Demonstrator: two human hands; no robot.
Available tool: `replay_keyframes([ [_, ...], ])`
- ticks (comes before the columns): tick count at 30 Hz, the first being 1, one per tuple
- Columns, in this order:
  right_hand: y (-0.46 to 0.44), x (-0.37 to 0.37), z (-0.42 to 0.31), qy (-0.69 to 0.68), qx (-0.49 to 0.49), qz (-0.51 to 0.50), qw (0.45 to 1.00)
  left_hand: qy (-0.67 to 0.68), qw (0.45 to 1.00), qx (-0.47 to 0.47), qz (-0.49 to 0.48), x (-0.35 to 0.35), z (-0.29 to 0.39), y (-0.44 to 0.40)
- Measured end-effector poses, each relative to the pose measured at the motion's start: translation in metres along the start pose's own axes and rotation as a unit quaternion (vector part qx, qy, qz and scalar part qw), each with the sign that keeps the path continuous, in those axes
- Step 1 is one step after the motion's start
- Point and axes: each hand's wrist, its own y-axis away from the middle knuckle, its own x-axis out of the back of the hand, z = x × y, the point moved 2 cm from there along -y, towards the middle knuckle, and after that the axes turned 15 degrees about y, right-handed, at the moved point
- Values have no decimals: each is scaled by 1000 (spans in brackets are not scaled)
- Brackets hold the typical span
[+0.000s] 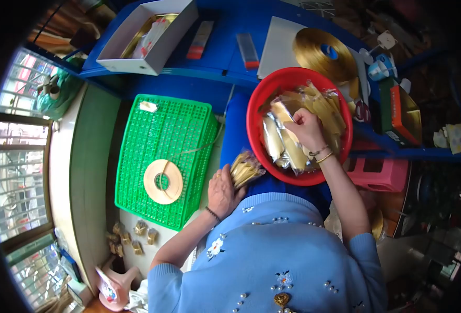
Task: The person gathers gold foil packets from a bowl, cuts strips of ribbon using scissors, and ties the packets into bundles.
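My left hand point(223, 192) rests near my lap, its fingers wrapped round a bundle of slim tan packets point(246, 169) in clear plastic. Inside the red basin point(252, 122) on my lap, my right hand point(308, 129) is closed in a pinch at the end of a tan, clear-wrapped packet point(281, 111). Many similar packets, some with shiny silvery wrapping, lie loosely heaped under and around that hand. The tips of my right fingers are partly hidden, and what is inside the wrapping is too small to tell.
Left of me stands an upturned green plastic basket point(162, 135) with a roll of cream tape point(163, 181) on it. The blue table point(215, 52) ahead holds a white box point(136, 65), a gold ribbon roll point(314, 49) and red-handled scissors point(362, 111). A pink stool point(382, 177) stands right.
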Motion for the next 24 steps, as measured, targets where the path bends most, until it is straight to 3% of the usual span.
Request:
replay_keyframes([
  [2, 14, 21, -12, -206, -34, -10, 978, 19, 1000, -12, -1, 0, -1, 4],
  [5, 46, 39, 0, -263, -59, -14, 963, 26, 999, -23, -4, 1, -3, 8],
  [9, 80, 11, 16, -147, -35, 41, 988, 28, 999, -22, 7, -5, -6, 9],
  [10, 81, 10, 7, -25, 28, 90, 995, 23, 999, -33, 19, -5, -6, 9],
  [11, 83, 10, -1, 97, 90, 137, 982, 16, 998, -44, 31, -6, -6, 10],
  [13, 86, 4, -5, 204, 117, 120, 964, 12, 999, -39, 32, -7, -10, 12],
  [17, 90, 2, -17, 290, 131, 168, 933, 11, 999, -37, 26, -8, -14, 12],
  [21, 81, 14, -2, 67, 16, 82, 994, 20, 999, -41, 30, -7, -10, 11],
  [24, 59, 10, -4, -110, -53, 19, 992, 22, 998, -47, 37, -5, -10, 9],
])
